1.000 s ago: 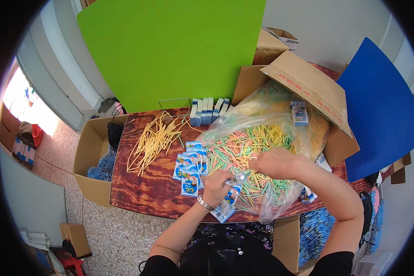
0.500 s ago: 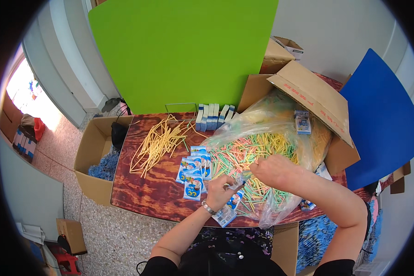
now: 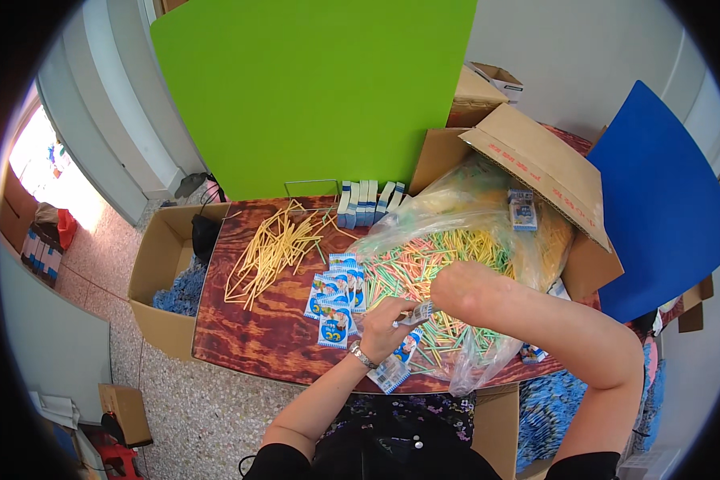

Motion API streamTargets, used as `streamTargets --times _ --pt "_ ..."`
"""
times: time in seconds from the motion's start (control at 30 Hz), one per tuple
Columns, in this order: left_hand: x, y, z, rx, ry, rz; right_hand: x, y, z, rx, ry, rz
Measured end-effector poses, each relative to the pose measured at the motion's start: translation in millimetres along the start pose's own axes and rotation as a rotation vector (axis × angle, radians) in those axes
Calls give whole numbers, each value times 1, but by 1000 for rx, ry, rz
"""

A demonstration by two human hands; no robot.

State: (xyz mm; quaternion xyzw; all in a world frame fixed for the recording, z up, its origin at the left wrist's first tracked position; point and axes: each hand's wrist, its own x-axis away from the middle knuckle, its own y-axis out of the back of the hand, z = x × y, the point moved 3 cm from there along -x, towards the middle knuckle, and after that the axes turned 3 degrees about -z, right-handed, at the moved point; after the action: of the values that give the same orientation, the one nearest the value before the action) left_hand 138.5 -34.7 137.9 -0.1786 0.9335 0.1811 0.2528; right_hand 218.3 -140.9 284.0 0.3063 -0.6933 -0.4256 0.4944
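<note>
My left hand (image 3: pixel 382 326), a metal watch on its wrist, pinches a small clear-and-blue packet (image 3: pixel 418 314) at the front of the pile. Just right of it, my right hand (image 3: pixel 462 290) is bent down over thin pastel sticks (image 3: pixel 400 276) in pink, green and yellow. Its back hides the fingers and anything in them. The sticks lie heaped on a clear plastic bag (image 3: pixel 488 364). Left of my left hand, several blue-and-white packets (image 3: pixel 334 324) overlap on the table. Below it, another packet (image 3: pixel 390 374) lies near the table's front edge.
Long yellow sticks (image 3: pixel 272 248) are spread on the left of the wood-patterned table (image 3: pixel 248 340). Small blue-and-white boxes (image 3: pixel 364 204) stand in a row behind. An open carton (image 3: pixel 536 172) holds the bag at the back right. A green board (image 3: pixel 312 96) rises behind.
My right hand has turned and dipped slightly nearer the sticks, its fingers now out of sight. My left hand keeps the packet in nearly the same place.
</note>
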Motion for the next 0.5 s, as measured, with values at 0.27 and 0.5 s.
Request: streamTargets --times 0.27,0.5 --pt "3 -10 12 253 230 44 18 23 -11 -147 51 -245" --pt "11 23 18 146 378 89 16 -13 -9 -492 46 -565"
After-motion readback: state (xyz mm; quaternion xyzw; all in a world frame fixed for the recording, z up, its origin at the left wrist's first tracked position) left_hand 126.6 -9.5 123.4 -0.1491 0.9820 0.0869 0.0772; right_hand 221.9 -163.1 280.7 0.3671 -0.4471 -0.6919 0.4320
